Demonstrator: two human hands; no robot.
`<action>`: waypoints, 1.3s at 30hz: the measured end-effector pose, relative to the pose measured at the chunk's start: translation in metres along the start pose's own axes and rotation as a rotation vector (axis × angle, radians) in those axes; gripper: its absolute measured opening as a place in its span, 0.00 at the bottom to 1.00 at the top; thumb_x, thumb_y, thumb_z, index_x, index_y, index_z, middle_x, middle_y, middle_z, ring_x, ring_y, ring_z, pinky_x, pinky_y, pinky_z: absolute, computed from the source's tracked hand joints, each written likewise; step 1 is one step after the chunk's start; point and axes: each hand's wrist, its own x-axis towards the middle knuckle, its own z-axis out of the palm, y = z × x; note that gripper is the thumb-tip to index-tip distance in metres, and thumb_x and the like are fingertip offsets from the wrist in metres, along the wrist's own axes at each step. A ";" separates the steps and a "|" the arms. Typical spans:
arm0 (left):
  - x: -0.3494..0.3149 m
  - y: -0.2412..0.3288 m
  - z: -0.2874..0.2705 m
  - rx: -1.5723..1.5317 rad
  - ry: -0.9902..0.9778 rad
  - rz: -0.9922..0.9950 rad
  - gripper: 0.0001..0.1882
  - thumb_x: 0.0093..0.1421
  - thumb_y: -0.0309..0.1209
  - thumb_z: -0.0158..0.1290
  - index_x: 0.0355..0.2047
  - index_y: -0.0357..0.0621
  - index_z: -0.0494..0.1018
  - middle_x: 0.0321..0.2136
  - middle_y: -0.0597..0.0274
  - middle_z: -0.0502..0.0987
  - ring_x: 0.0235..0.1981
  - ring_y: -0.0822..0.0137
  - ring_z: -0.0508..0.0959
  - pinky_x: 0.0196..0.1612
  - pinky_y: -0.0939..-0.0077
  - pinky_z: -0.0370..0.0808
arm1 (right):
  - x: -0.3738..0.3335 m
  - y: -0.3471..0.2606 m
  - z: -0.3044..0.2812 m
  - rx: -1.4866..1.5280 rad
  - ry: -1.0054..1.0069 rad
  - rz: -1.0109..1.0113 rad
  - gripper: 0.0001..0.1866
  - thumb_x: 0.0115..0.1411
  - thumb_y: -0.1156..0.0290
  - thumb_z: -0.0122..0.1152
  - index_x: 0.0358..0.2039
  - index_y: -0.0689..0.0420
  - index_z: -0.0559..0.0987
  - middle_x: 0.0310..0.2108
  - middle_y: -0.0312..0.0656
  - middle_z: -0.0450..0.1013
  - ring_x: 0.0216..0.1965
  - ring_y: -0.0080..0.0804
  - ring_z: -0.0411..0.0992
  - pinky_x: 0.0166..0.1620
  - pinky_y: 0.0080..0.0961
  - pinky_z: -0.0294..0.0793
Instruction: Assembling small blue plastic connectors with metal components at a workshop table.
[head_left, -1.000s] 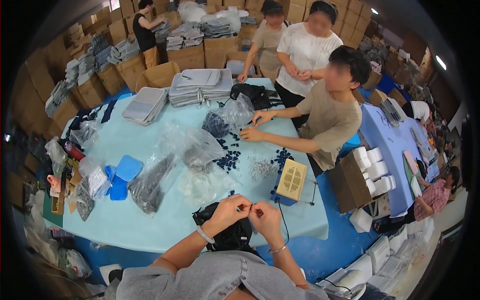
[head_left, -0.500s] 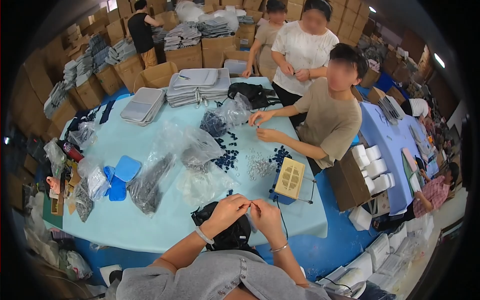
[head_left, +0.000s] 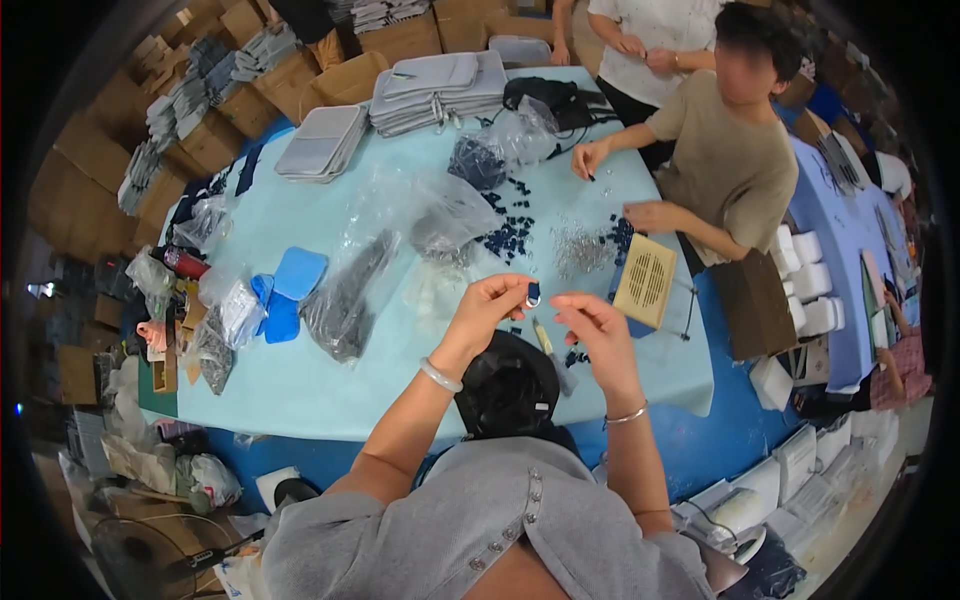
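Pinched between the thumb and fingers of my left hand [head_left: 490, 308] is a small navy fabric tab with a metal ring [head_left: 533, 292], held above the table. Just to its right, my right hand [head_left: 598, 328] is open, its fingers loosely apart and pointing toward the tab, with nothing visible in them. Below my hands a black bag [head_left: 508, 385] lies at the table's near edge. Beside it rests a slim pale-handled tool [head_left: 544, 338], partly hidden, its kind unclear. A few dark tabs [head_left: 577, 358] lie under my right hand.
Loose navy tabs [head_left: 508, 235] and a heap of small metal rings [head_left: 582, 250] spread beyond my hands. A cream and blue perforated box [head_left: 643, 283] stands at right. Clear plastic bags [head_left: 350, 300] and stacked grey cases [head_left: 440, 90] lie farther off. A co-worker [head_left: 735, 150] works across the table.
My hands have moved apart and farther out over the table; the tab with its ring now shows in my left fingers. The view has shifted. The co-worker's hands have also separated.
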 end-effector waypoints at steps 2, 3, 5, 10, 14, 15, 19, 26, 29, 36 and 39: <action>0.004 -0.006 -0.007 -0.062 0.012 -0.076 0.10 0.58 0.29 0.50 0.37 0.36 0.74 0.24 0.68 0.74 0.26 0.78 0.72 0.30 0.84 0.69 | 0.009 0.012 0.000 0.038 -0.124 0.042 0.10 0.57 0.73 0.54 0.38 0.59 0.78 0.28 0.31 0.72 0.25 0.13 0.64 0.27 0.13 0.65; 0.002 -0.002 -0.006 -0.051 0.009 -0.051 0.10 0.59 0.30 0.50 0.37 0.36 0.74 0.24 0.67 0.73 0.25 0.78 0.71 0.30 0.85 0.69 | 0.010 0.005 0.003 0.045 -0.137 0.074 0.10 0.56 0.73 0.55 0.38 0.58 0.78 0.28 0.29 0.72 0.24 0.13 0.62 0.26 0.12 0.63; -0.001 -0.014 -0.020 0.015 0.014 -0.029 0.11 0.59 0.31 0.50 0.37 0.35 0.74 0.23 0.67 0.73 0.25 0.77 0.71 0.29 0.84 0.69 | 0.013 0.010 0.011 -0.069 -0.158 0.121 0.11 0.57 0.72 0.52 0.39 0.58 0.78 0.33 0.32 0.74 0.32 0.14 0.67 0.32 0.14 0.66; -0.014 -0.033 -0.049 0.081 0.082 -0.025 0.10 0.59 0.30 0.51 0.36 0.35 0.75 0.24 0.68 0.74 0.26 0.78 0.71 0.30 0.83 0.70 | 0.024 0.053 0.025 -0.084 -0.241 0.066 0.12 0.58 0.73 0.50 0.41 0.58 0.78 0.33 0.33 0.74 0.36 0.18 0.70 0.35 0.17 0.69; -0.031 -0.036 -0.041 0.072 0.063 -0.011 0.09 0.58 0.28 0.51 0.36 0.35 0.75 0.26 0.67 0.75 0.27 0.78 0.73 0.31 0.83 0.71 | -0.006 0.056 0.024 -0.019 -0.136 0.170 0.11 0.59 0.68 0.53 0.39 0.59 0.77 0.31 0.33 0.74 0.34 0.17 0.70 0.34 0.16 0.69; -0.033 -0.037 -0.040 0.102 0.066 -0.019 0.09 0.57 0.27 0.51 0.36 0.35 0.75 0.27 0.66 0.76 0.28 0.78 0.74 0.32 0.83 0.72 | -0.006 0.058 0.023 -0.024 -0.136 0.171 0.11 0.59 0.68 0.53 0.39 0.59 0.77 0.31 0.33 0.74 0.34 0.17 0.70 0.34 0.16 0.69; -0.033 -0.040 -0.032 0.237 0.045 0.075 0.09 0.57 0.27 0.52 0.36 0.35 0.74 0.28 0.65 0.77 0.28 0.77 0.75 0.32 0.83 0.72 | -0.003 0.062 0.024 -0.062 -0.078 0.118 0.09 0.57 0.70 0.56 0.36 0.61 0.77 0.28 0.33 0.74 0.30 0.16 0.69 0.31 0.14 0.67; -0.038 -0.033 -0.011 0.514 0.051 0.217 0.08 0.56 0.26 0.52 0.37 0.38 0.74 0.30 0.61 0.78 0.30 0.76 0.77 0.34 0.83 0.73 | -0.006 0.070 0.021 -0.153 0.022 0.041 0.06 0.53 0.73 0.61 0.30 0.61 0.77 0.24 0.31 0.72 0.26 0.14 0.67 0.29 0.12 0.65; -0.047 -0.030 -0.008 0.544 0.022 0.214 0.09 0.56 0.25 0.52 0.37 0.37 0.74 0.32 0.60 0.79 0.31 0.76 0.77 0.35 0.83 0.73 | -0.014 0.068 0.022 -0.113 0.040 0.062 0.08 0.52 0.71 0.63 0.28 0.62 0.77 0.25 0.33 0.74 0.26 0.14 0.68 0.30 0.12 0.66; -0.059 -0.025 -0.004 0.645 -0.010 0.237 0.08 0.56 0.26 0.52 0.36 0.40 0.75 0.28 0.59 0.79 0.27 0.71 0.79 0.31 0.80 0.74 | -0.028 0.059 0.024 -0.104 0.055 0.059 0.07 0.51 0.72 0.64 0.25 0.62 0.76 0.21 0.32 0.73 0.23 0.13 0.67 0.27 0.11 0.66; -0.061 -0.022 -0.001 0.693 -0.025 0.267 0.07 0.56 0.26 0.51 0.35 0.40 0.74 0.28 0.59 0.79 0.27 0.70 0.79 0.30 0.79 0.73 | -0.031 0.065 0.023 -0.263 0.093 -0.079 0.06 0.49 0.73 0.65 0.23 0.60 0.76 0.19 0.30 0.71 0.21 0.13 0.65 0.25 0.11 0.64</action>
